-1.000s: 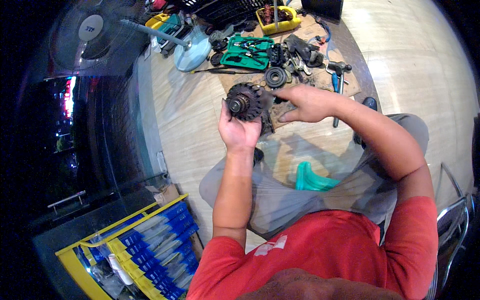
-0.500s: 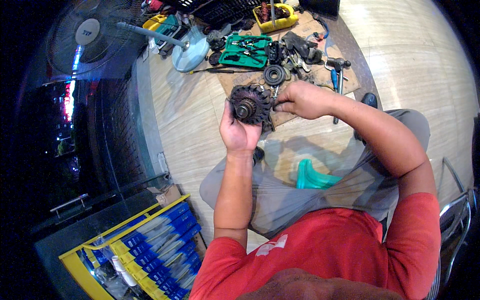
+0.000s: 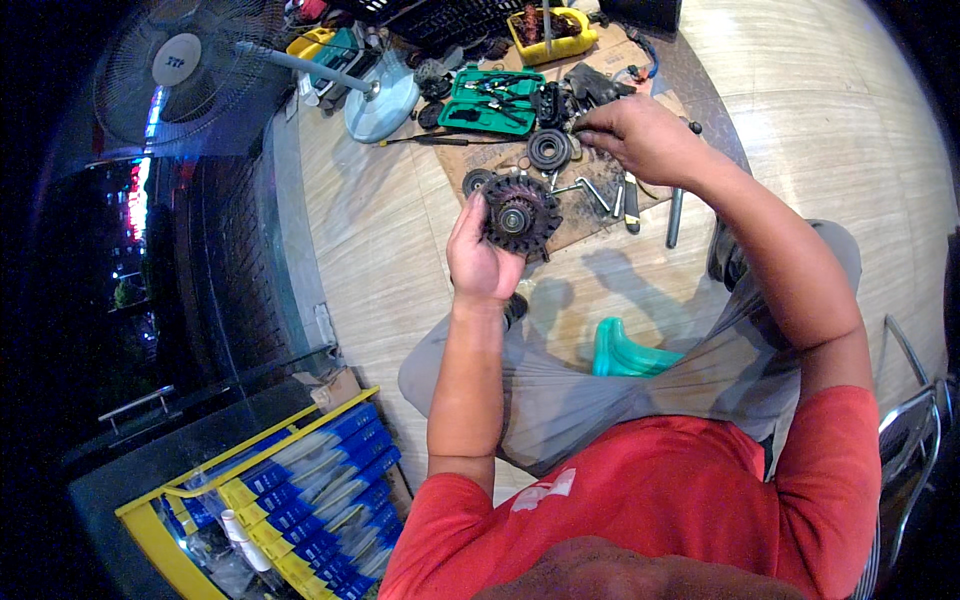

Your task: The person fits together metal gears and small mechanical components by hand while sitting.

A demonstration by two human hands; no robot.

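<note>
My left hand (image 3: 482,252) holds a round, dark, greasy finned metal part (image 3: 520,214) upright above the floor, its hub facing me. My right hand (image 3: 640,138) is stretched farther out over a brown cardboard sheet (image 3: 600,200), with fingers pinched among small dark parts beside a black ribbed pulley (image 3: 548,150). Whether the fingers hold something small I cannot tell. A green open tool case (image 3: 490,98) lies just beyond the pulley.
A standing fan (image 3: 190,62) with a pale round base (image 3: 382,108) is at the far left. A yellow tray (image 3: 552,24) of parts sits at the top. Wrenches (image 3: 630,190) and a screwdriver lie on the cardboard. A teal stool (image 3: 628,352) is under my legs. A yellow rack with blue packets (image 3: 300,490) stands low left.
My right hand has left the finned part and reached away to the small parts on the cardboard. My left hand keeps holding the part, now a little farther out.
</note>
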